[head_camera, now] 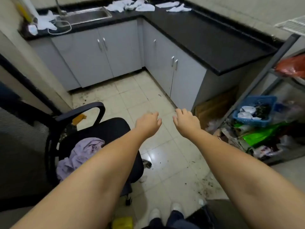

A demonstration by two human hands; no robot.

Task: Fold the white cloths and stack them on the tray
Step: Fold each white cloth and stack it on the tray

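Note:
Several crumpled white cloths (132, 5) lie on the black countertop (198, 35) at the far corner, right of the sink (87, 15). More white cloths (179, 8) lie further right, and another white cloth (46, 22) sits left of the sink. Both arms stretch forward over the tiled floor, far from the cloths. My left hand (147, 123) and my right hand (185, 121) hang side by side with fingers loosely curled, holding nothing. No tray is in view.
A black office chair (99, 129) with a lilac garment (80, 154) on its seat stands at the left. A metal shelf rack (267, 66) with a blue basket (254, 111) and bags stands at the right. Grey cabinets (173, 66) line the counter.

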